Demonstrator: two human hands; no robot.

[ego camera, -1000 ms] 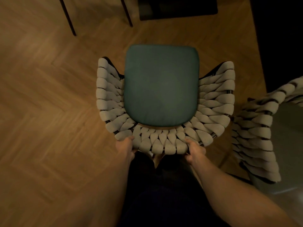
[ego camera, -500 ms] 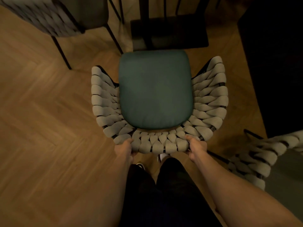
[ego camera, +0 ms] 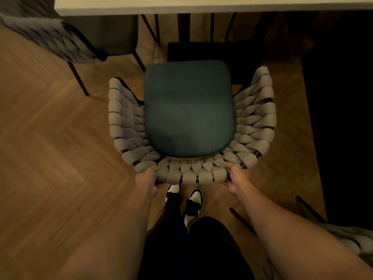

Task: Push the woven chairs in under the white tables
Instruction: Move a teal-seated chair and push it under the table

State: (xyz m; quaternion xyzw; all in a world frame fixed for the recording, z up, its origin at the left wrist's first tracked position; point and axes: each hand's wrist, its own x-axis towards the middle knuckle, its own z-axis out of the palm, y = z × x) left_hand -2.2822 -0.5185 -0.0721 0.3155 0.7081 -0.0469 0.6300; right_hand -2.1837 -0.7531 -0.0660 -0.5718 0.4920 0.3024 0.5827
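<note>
No text, label, brand, number or sign can be read anywhere in this dim head view. The woven chair point(ego camera: 191, 126) shows only plain straps and a plain green cushion, and the white table point(ego camera: 201, 5) shows a bare edge. The shoes point(ego camera: 183, 197) are black and white; any marking on them may be lost in the blur and low light.
</note>
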